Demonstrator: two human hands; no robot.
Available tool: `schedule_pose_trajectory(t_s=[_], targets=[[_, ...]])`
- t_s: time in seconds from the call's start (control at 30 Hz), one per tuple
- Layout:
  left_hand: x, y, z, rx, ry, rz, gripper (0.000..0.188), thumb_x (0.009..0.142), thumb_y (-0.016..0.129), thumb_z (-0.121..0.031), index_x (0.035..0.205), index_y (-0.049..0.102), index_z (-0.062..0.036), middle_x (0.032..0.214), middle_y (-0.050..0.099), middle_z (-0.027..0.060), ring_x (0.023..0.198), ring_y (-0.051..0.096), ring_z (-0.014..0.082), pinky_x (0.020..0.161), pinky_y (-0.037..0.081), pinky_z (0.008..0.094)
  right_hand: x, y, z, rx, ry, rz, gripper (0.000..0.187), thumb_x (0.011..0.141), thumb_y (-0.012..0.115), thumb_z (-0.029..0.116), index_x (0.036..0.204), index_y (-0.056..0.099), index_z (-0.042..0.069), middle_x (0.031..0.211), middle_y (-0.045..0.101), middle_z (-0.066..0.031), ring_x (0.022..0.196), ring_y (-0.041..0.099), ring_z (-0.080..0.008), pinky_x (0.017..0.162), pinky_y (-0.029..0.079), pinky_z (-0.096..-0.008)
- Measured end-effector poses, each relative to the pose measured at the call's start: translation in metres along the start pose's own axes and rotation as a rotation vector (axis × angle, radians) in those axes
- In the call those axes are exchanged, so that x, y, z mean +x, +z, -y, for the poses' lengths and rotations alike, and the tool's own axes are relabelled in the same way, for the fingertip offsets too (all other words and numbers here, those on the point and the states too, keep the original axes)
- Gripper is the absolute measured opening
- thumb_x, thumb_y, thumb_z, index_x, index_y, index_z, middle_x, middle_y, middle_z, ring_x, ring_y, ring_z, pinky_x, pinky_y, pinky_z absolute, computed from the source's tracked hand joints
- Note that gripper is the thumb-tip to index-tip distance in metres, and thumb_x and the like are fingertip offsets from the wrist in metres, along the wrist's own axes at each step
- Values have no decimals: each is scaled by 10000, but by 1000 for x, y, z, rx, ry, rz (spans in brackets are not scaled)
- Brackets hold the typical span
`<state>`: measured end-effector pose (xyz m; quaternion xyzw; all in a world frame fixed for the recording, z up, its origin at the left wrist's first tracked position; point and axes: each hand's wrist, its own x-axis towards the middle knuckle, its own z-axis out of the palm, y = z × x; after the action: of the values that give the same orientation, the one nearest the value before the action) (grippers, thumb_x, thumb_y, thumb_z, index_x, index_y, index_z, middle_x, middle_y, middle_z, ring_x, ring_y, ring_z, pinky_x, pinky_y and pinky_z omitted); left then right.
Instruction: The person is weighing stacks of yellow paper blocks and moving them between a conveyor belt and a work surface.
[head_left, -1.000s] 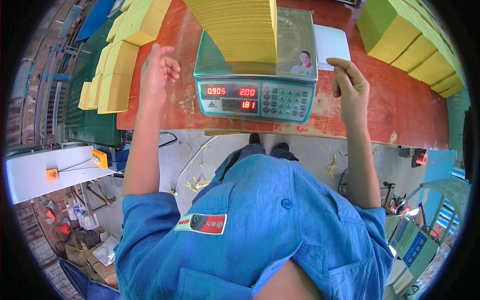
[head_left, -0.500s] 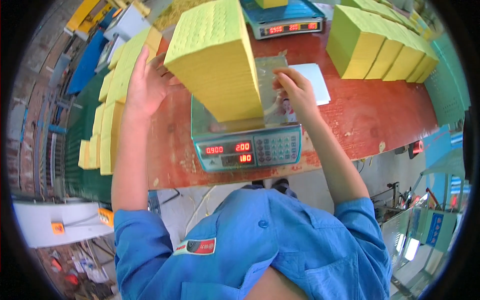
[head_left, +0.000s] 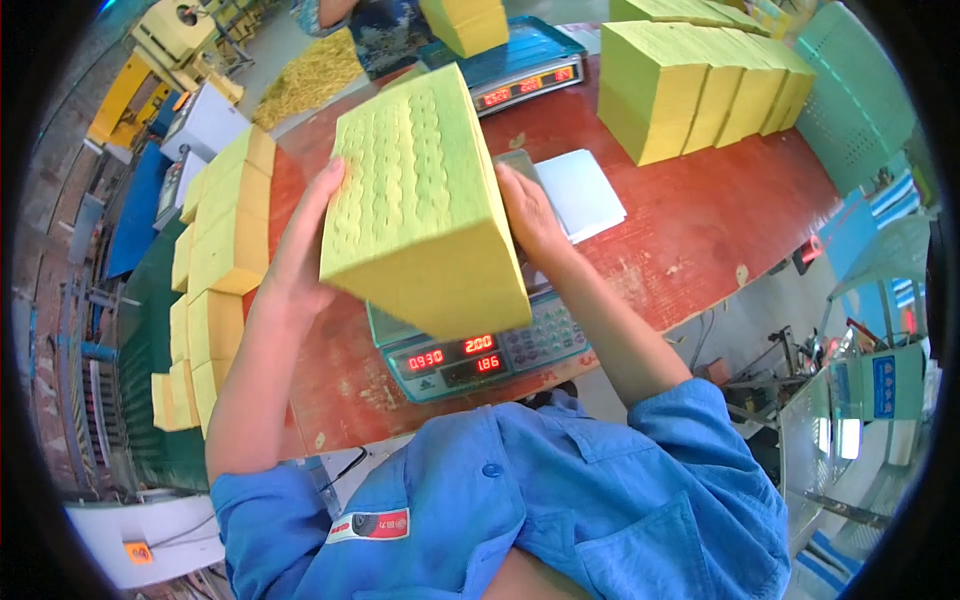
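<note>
Yellow stack (head_left: 425, 215) grasped from both sides.
Left grip (head_left: 303, 250) and right grip (head_left: 530, 213) clasp it, forearms extended; blocky in form, its top bears wavy rows.

The held yellow stack (head_left: 420, 225) obstructs the scale (head_left: 450, 366); right of the paper (head_left: 582, 193), red tabletop (head_left: 700, 215) lies open.

Near scale (head_left: 408, 380)'s got three readouts of glowing red digits, and the markings on its keypad (head_left: 545, 333) are tiny. Far scale (head_left: 528, 88) shows red digits too. Printed red-and-white patch (head_left: 370, 526) on the shirt (head_left: 440, 500), pale characters on a blue sign (head_left: 884, 387).
</note>
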<state>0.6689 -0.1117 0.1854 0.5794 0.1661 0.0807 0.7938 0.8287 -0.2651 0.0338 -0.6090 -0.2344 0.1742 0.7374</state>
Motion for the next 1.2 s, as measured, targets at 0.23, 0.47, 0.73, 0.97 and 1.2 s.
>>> schedule_pose_trajectory(t_s=[0.23, 0.47, 0.73, 0.97, 1.2], targets=[[-7, 17, -6, 67, -191, 186, 610, 955, 511, -434, 1377, 436, 0, 1289, 579, 151, 1106, 618, 215, 961, 495, 345, -70, -25, 25, -198, -198, -192, 355, 1001, 472, 260, 1172, 586, -29, 1101, 629, -189, 1078, 598, -270, 939, 442, -345], [0, 15, -16, 163, -228, 120, 591, 951, 533, -418, 1366, 452, -4, 1270, 593, 138, 1095, 624, 201, 952, 496, 336, -179, -55, 4, 9, 273, -91, 280, 1009, 474, 188, 1125, 606, -30, 967, 669, -90, 856, 648, -184, 821, 515, -334], [2, 40, -9, 235, -238, -51, 553, 939, 565, -394, 1347, 495, -28, 1249, 612, 110, 1107, 607, 202, 949, 487, 336, -174, -39, -28, 716, 518, 43, 345, 1003, 512, 277, 1217, 577, 15, 1165, 624, -63, 1094, 563, -157, 930, 449, -323], [2, 137, 33, 156, -203, -2, 567, 940, 532, -430, 1342, 502, -30, 1241, 608, 126, 1109, 603, 232, 959, 482, 362, -179, -155, 21, 661, 501, -37, 444, 1004, 514, 303, 1325, 516, -3, 1233, 602, -53, 1164, 515, -138, 1008, 388, -290], [86, 298, 104, 123, -302, 144, 636, 913, 570, -435, 1387, 430, -34, 1295, 570, 155, 1157, 585, 277, 984, 482, 415, -156, -356, 14, 438, 348, -242, 496, 982, 540, 336, 1321, 526, -26, 1226, 618, -92, 1123, 561, -161, 969, 427, -289]])
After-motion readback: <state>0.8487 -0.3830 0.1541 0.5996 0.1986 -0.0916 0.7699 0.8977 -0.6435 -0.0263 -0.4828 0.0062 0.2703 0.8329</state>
